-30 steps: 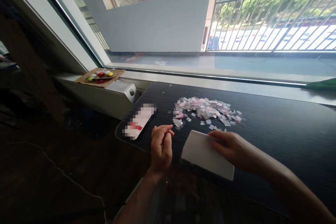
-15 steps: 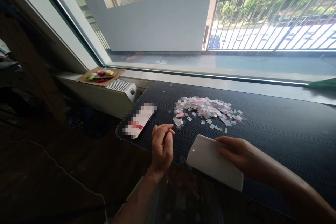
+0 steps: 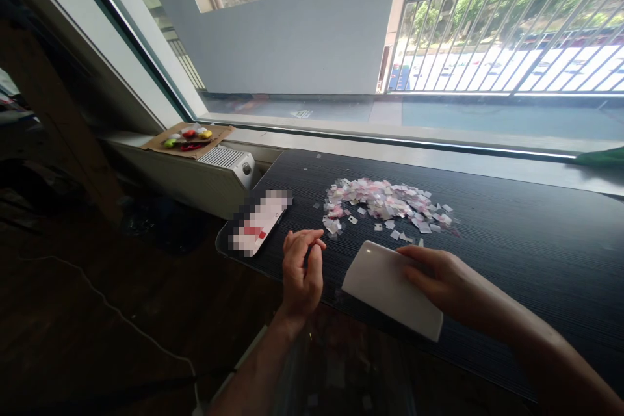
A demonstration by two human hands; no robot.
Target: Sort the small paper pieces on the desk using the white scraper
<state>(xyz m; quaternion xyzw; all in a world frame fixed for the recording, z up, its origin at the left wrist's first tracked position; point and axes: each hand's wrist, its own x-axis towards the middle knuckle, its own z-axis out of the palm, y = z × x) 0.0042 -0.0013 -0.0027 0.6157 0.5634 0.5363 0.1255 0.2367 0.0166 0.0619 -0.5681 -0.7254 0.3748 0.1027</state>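
Observation:
My right hand (image 3: 433,276) grips the far edge of a smooth white rectangular panel (image 3: 390,289), with the thumb on its face. The panel is tilted at the front edge of a dark wood-grain table (image 3: 511,234). My left hand (image 3: 302,270) is beside the panel, over the table's front edge. Its fingers are loosely bent, the thumb is apart from them, and nothing shows in it. Beyond both hands lies a spread-out pile of small whitish and pink cut pieces (image 3: 385,198). Several pieces lie loose around the pile.
A phone-like slab (image 3: 260,224), partly pixelated, lies at the table's left end. Past that end, a cardboard sheet (image 3: 160,140) with colourful small items rests on the sill, by a white vented box (image 3: 227,161). A window runs behind. A cable (image 3: 127,318) crosses the floor.
My right hand and the white panel have shifted slightly up and to the left, toward the pile. My left hand has hardly moved.

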